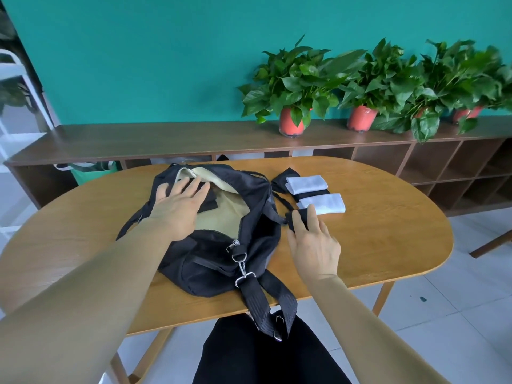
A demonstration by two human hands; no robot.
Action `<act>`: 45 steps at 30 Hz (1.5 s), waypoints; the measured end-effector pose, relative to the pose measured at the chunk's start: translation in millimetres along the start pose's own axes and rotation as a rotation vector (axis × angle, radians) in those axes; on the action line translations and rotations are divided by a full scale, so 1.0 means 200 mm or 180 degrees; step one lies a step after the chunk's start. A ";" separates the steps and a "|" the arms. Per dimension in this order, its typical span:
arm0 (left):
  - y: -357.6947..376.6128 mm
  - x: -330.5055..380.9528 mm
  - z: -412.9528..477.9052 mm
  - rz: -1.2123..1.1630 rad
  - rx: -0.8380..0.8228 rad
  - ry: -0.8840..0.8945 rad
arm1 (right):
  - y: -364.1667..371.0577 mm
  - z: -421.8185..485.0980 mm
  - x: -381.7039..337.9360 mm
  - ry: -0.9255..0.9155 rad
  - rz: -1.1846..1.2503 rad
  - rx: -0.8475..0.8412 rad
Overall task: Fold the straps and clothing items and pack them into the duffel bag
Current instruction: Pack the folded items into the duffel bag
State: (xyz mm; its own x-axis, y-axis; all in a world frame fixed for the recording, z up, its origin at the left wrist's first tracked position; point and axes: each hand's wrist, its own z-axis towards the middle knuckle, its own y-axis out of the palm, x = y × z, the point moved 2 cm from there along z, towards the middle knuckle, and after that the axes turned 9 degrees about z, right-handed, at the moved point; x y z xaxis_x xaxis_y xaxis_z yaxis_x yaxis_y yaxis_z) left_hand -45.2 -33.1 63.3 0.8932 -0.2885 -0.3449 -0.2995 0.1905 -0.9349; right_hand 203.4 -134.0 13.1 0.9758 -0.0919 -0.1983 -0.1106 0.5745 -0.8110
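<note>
**Grip Status and Item Positions**

Left grip [177, 200] lies flat with straight, spread fingers. It presses a folded black cloth [209, 202] down inside the open mouth of the duffel bag [249, 231]. Right grip [315, 245] pinches a small folded black fabric piece [296, 216] between thumb and forefingers, just right of the bag.

The bag is soft black fabric with a smooth beige lining [221, 214]. It sits slumped near the centre of the oval wooden surface [388, 231]. Its flat ribbed webbing strap [260, 303], joined by a metal swivel clip [243, 268], hangs over the near edge.

One white folded rectangle [307, 184] and a second white rectangle [324, 203] lie side by side just beyond the right grip, partly on dark fabric.
</note>
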 end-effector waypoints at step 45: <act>0.40 -0.45 0.24 -0.0384 0.0055 -0.0236 | 0.81 0.63 -1.05 -0.1238 0.0633 -0.1146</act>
State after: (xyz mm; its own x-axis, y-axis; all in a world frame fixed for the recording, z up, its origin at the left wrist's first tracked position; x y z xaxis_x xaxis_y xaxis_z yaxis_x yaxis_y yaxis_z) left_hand -133.7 52.3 24.2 0.9449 -0.2403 -0.2223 -0.1831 0.1749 -0.9674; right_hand 4.6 81.2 -6.3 0.9197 0.3352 -0.2042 -0.2902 0.2303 -0.9289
